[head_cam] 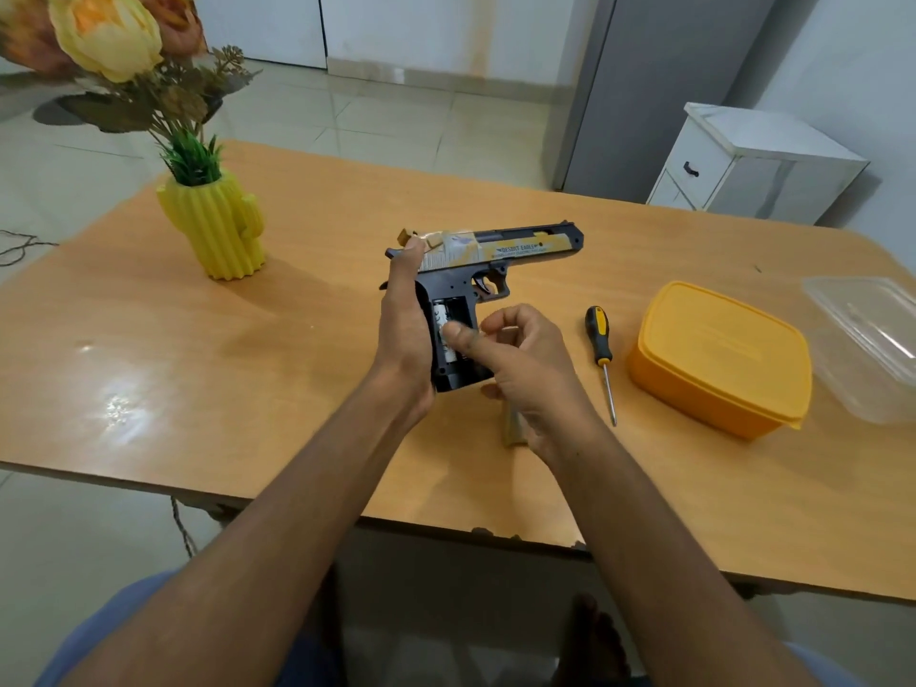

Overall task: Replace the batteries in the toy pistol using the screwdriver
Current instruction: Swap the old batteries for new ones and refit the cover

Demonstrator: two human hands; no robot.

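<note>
The toy pistol (500,252), dark grey with a gold and white slide, is held over the table's middle with its barrel pointing right. My left hand (404,334) grips its handle from the left side. The battery bay in the handle is uncovered and a white battery (442,317) shows inside. My right hand (520,359) has its thumb pressing on that battery, the other fingers curled. A tan cover piece (511,428) lies under my right hand, partly hidden. The screwdriver (602,357), black and yellow handled, lies on the table right of my hands.
An orange lidded box (718,359) sits right of the screwdriver, a clear plastic container (867,339) beyond it at the table's right edge. A yellow cactus-shaped vase (218,230) with flowers stands at the back left. The wooden table (198,364) ends near my knees.
</note>
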